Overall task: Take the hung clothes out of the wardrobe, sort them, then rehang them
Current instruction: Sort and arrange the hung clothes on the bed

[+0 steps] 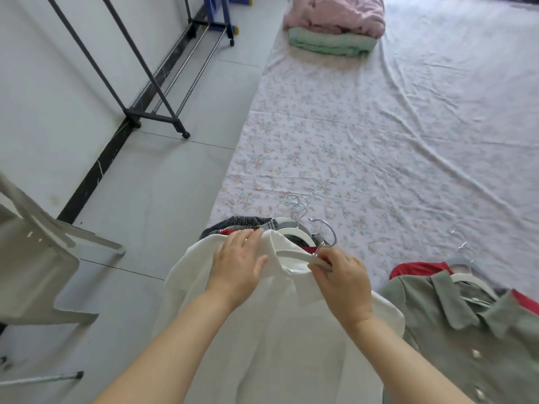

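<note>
A white shirt (262,339) lies on top of a pile of hung clothes at the near edge of the floral bedsheet (364,141). My left hand (237,263) rests flat on the shirt's left shoulder with fingers straight. My right hand (341,279) pinches the white hanger (294,253) at its neck, just below the metal hook (326,231). Under the shirt are darker garments (233,224) on grey and white hangers with several hooks (297,205). To the right lies a grey-green buttoned shirt (466,339) on a hanger over a red garment (417,269).
An empty dark metal clothes rack on wheels (151,112) stands by the wall at the left. A grey plastic chair (38,258) is at the near left. Folded pink and green bedding (335,27) sits at the far end of the bedsheet.
</note>
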`<state>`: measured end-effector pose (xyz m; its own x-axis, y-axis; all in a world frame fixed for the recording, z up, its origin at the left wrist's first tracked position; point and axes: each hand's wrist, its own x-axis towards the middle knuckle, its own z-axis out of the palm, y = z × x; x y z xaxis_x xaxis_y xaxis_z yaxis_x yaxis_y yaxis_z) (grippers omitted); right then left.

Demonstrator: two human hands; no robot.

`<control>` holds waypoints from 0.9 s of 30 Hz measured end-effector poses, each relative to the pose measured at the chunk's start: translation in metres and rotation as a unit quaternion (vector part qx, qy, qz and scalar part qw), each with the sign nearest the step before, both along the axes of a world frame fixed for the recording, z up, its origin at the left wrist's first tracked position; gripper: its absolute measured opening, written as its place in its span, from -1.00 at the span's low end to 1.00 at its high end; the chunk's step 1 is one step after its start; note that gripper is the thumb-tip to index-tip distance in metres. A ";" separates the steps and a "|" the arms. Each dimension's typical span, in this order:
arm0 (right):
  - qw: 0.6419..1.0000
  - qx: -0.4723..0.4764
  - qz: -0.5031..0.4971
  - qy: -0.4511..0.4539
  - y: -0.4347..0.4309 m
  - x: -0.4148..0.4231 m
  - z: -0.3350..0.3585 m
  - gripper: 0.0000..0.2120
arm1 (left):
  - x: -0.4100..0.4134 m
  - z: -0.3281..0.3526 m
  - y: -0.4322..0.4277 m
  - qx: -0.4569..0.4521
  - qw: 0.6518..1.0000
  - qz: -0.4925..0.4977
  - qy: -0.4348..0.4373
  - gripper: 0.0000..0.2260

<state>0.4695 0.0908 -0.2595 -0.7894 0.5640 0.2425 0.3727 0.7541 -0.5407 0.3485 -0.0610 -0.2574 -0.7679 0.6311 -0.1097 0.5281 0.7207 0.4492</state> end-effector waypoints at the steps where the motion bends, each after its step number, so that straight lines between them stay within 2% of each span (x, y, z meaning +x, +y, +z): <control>1: 1.000 -0.003 0.002 0.009 -0.003 0.009 0.013 -0.74 | 0.007 0.011 -0.001 0.005 1.000 -0.005 0.005 -0.54; 7: 0.999 -0.018 -0.010 0.039 -0.020 0.066 0.078 -0.77 | 0.053 0.067 -0.016 0.025 0.998 -0.051 0.037 -0.56; 11: 0.997 -0.027 -0.051 0.059 -0.038 0.110 0.110 -0.78 | 0.087 0.099 -0.027 0.090 0.989 -0.097 0.062 -0.61; 17: 0.980 -0.038 -0.165 0.103 -0.082 0.200 0.145 -0.82 | 0.147 0.122 -0.040 0.224 0.934 -0.243 0.132 -0.66; 22: 0.959 -0.018 -0.257 0.116 -0.123 0.285 0.172 -0.80 | 0.213 0.140 -0.046 0.268 0.901 -0.317 0.123 -0.73; 27: 0.932 0.057 -0.345 0.091 -0.145 0.376 0.198 -0.78 | 0.296 0.168 -0.035 0.295 0.872 -0.380 0.093 -0.75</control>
<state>0.8458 -0.0542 -0.0618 -0.1881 0.8847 0.4265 0.6996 0.4255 -0.5740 0.6449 -0.0960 -0.0892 -0.0736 0.8695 0.4885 0.8552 -0.1970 0.4795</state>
